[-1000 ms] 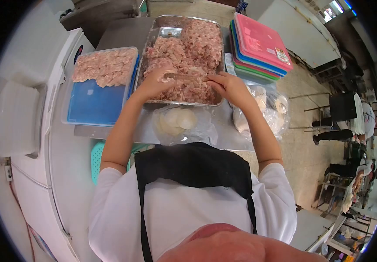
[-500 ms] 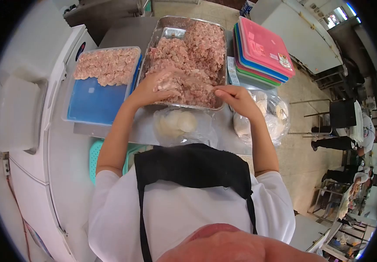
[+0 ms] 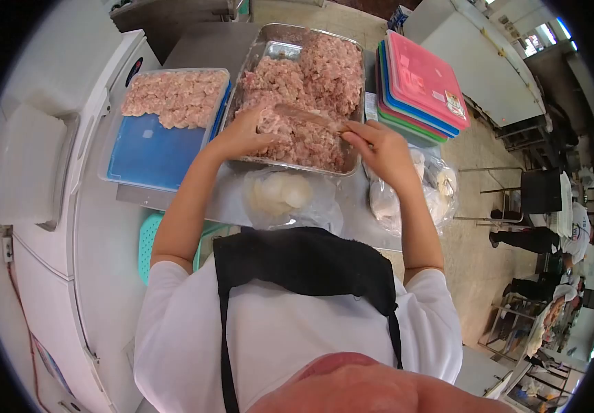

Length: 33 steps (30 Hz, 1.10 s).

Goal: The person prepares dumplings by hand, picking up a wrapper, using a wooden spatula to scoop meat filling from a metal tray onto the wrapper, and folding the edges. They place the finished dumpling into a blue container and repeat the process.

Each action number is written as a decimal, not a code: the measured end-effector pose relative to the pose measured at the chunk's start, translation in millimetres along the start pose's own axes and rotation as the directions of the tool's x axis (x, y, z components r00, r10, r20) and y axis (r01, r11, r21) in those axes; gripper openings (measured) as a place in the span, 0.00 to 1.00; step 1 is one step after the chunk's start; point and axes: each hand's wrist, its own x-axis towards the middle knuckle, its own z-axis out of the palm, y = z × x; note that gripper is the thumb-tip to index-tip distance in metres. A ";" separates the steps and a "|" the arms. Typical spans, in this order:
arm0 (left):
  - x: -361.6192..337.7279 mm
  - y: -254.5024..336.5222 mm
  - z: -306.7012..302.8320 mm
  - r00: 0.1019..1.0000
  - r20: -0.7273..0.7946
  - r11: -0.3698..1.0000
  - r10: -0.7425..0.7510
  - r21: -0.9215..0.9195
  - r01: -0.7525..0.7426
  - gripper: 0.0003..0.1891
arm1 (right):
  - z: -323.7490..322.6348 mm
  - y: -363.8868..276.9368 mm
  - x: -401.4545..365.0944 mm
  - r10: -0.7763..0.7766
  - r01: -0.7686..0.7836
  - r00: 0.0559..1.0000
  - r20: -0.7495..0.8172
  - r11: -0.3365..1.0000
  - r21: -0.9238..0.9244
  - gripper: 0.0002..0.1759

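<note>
A deep metal pan (image 3: 352, 167) holds a large mass of ground meat (image 3: 331, 72), heaped at the far side. My right hand (image 3: 383, 150) grips a flat spatula (image 3: 304, 115), its blade lying across the meat and pointing left. At the pan's near left side, my left hand (image 3: 240, 136) is curled with thumb and fingers around something pale and meaty that I cannot make out. Just in front of the pan sits a plastic bag with a stack of round pale wrappers (image 3: 283, 191). To the left, a blue-based tray (image 3: 149, 155) carries rows of small meat dumplings (image 3: 173, 95).
Stacked coloured lids (image 3: 424, 76), pink on top, stand right of the pan. Beside my right forearm lies another clear bag with pale round pieces (image 3: 441, 180). A turquoise basket (image 3: 149, 244) is below the table edge at left. Other people (image 3: 541, 237) work far right.
The spatula has come up and now lies flat over the meat, its blade plainly visible. My right hand has shifted slightly right; the left hand stays nearly in place.
</note>
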 end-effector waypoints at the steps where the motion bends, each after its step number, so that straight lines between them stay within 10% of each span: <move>1: -3.8 11.6 -0.7 0.998 -0.025 0.995 0.052 -0.078 -0.054 0.27 | -7.7 1.0 0.0 0.007 -0.007 1.000 -0.003 0.997 0.079 0.13; 8: 1.5 25.0 -21.4 0.949 0.263 0.977 0.176 0.074 -0.202 0.22 | 18.8 -2.6 -1.6 -0.135 0.084 0.974 0.184 0.962 0.260 0.15; 11: 1.7 15.5 -9.6 0.986 0.132 0.993 -0.101 0.067 0.093 0.24 | -1.5 -8.6 7.3 -0.054 0.063 0.997 0.062 0.987 -0.151 0.13; 14: -2.8 -18.6 0.4 0.996 -0.085 0.980 0.007 -0.199 -0.024 0.26 | 7.3 -25.9 3.5 -0.138 0.128 0.987 -0.087 0.985 -0.116 0.12; 17: 1.4 -2.8 -7.0 1.000 -0.018 0.999 -0.023 -0.044 0.022 0.32 | 10.4 -15.1 11.0 -0.044 0.045 0.999 0.010 0.986 -0.163 0.14; 23: -5.5 3.7 -13.8 0.988 -0.098 0.993 0.119 0.017 -0.118 0.27 | -18.5 -19.0 13.2 -0.027 0.012 0.997 0.071 0.979 0.206 0.17; 26: -2.3 17.4 -25.0 0.974 0.096 0.979 0.205 -0.017 -0.204 0.20 | 16.3 -15.3 14.2 -0.134 0.090 0.980 0.147 0.958 0.273 0.14; 33: 4.8 -8.0 -25.0 0.995 0.052 0.994 0.084 -0.073 -0.080 0.21 | 1.5 -27.7 24.8 -0.093 0.091 0.996 -0.003 0.979 -0.181 0.13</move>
